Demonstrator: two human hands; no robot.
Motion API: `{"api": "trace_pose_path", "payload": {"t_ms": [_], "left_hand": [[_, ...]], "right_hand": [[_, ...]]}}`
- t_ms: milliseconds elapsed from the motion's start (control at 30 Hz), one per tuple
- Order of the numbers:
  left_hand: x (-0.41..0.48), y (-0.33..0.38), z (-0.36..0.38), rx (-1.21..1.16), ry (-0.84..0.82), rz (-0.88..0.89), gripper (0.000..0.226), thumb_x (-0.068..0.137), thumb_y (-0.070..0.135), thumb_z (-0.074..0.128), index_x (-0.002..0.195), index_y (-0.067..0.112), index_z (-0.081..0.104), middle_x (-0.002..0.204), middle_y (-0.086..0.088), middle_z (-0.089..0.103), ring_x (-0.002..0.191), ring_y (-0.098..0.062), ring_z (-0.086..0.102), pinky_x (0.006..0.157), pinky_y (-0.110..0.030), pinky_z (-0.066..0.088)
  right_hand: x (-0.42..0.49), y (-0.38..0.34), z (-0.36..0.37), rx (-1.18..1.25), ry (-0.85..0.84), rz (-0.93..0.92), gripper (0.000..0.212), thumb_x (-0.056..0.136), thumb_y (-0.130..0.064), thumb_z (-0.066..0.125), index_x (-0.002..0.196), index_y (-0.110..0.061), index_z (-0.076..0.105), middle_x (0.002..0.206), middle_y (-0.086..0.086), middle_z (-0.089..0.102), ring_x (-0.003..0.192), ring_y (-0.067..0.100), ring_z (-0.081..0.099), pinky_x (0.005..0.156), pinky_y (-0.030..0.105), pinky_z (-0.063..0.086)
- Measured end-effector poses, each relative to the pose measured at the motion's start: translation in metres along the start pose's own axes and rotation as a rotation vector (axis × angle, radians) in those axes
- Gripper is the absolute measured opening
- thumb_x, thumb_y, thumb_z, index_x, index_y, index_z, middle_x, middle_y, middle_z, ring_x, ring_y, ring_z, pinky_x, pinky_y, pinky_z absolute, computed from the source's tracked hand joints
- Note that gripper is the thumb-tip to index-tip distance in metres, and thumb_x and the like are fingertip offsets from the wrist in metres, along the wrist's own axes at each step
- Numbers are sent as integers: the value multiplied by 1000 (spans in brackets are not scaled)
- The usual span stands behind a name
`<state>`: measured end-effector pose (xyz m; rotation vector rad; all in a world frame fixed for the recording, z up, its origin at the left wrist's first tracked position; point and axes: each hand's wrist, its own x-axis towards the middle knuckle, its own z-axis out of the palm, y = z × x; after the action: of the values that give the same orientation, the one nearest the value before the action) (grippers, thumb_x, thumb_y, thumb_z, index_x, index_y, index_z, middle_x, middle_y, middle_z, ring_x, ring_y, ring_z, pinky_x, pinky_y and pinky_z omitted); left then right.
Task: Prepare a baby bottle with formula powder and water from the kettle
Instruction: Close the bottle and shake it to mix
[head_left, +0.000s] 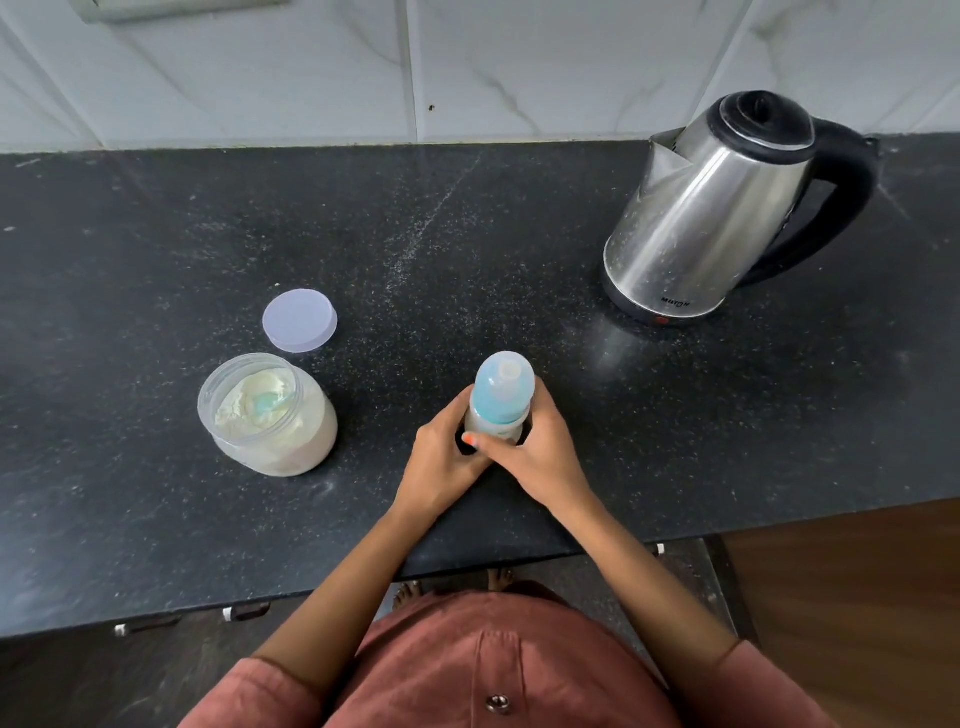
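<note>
A baby bottle with a blue cap stands upright on the black counter. Both hands wrap its lower body: my left hand from the left, my right hand from the right with the thumb across the front. To the left stands an open clear jar of formula powder with a blue scoop resting in the powder. Its pale lid lies flat just behind it. A steel kettle with a black lid and handle stands at the back right, spout facing left.
A white tiled wall runs behind the counter. The counter's front edge lies close to my body, with drawer handles below it. A wooden surface shows at the lower right.
</note>
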<state>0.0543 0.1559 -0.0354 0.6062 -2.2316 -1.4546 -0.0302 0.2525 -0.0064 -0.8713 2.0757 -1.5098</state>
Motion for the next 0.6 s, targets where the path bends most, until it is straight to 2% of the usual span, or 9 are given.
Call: {"api": "trace_pose_path", "payload": {"t_ms": [100, 233, 300, 367, 433, 467, 533, 600], "left_hand": [[1, 1, -2, -5, -19, -1, 51, 77, 12, 71, 124, 17, 53, 109, 14, 63, 102, 3, 58, 85, -11, 45], [4, 1, -7, 3, -68, 2, 51, 76, 12, 72, 123, 18, 53, 107, 24, 59, 100, 8, 55, 84, -9, 44], [6, 1, -12, 17, -140, 17, 63, 74, 15, 76, 130, 17, 47, 119, 18, 57, 111, 6, 51, 94, -13, 42], [5, -2, -18, 20, -197, -8, 82, 69, 20, 80, 139, 16, 36, 136, 9, 47, 127, -2, 42, 106, -19, 33], [4, -5, -25, 24, -177, -46, 87, 70, 29, 77, 142, 17, 29, 141, 10, 39, 132, -4, 34, 109, -20, 25], [5, -7, -29, 48, -148, -61, 83, 73, 35, 72, 143, 18, 29, 141, 11, 38, 133, -3, 32, 108, -17, 22], [8, -10, -34, 151, -77, -70, 69, 82, 36, 63, 142, 20, 32, 143, 8, 39, 133, -4, 31, 104, -9, 18], [15, -13, -34, 254, -23, -61, 57, 90, 31, 56, 141, 19, 35, 147, 1, 36, 138, -9, 25, 104, -9, 13]], "right_hand": [[-1, 8, 3, -28, 39, 7, 67, 66, -12, 80, 122, -21, 45, 109, -21, 52, 101, -23, 45, 83, -2, 35], [3, 12, 2, -24, 24, 5, 67, 65, -16, 81, 118, -30, 44, 106, -29, 51, 100, -20, 49, 81, -1, 38], [5, 11, 0, -2, 52, 2, 64, 63, -16, 82, 115, -29, 47, 102, -26, 55, 97, -8, 57, 79, 4, 43], [7, 8, -6, 55, 114, 8, 57, 63, -13, 81, 109, -27, 51, 98, -19, 60, 90, -1, 61, 75, 10, 48], [11, 0, -15, 234, 162, 80, 45, 67, -8, 77, 104, -23, 55, 96, -10, 65, 87, 2, 64, 74, 16, 52], [13, -5, -22, 363, 179, 144, 39, 70, -8, 75, 102, -22, 57, 95, -7, 67, 88, 5, 65, 74, 21, 54], [17, -14, -37, 606, 200, 285, 32, 70, -18, 72, 99, -23, 59, 95, -5, 68, 89, 11, 67, 69, 28, 57], [21, -22, -53, 797, 211, 371, 31, 69, -29, 66, 99, -24, 59, 98, -3, 68, 90, 12, 67, 65, 30, 58]]}}
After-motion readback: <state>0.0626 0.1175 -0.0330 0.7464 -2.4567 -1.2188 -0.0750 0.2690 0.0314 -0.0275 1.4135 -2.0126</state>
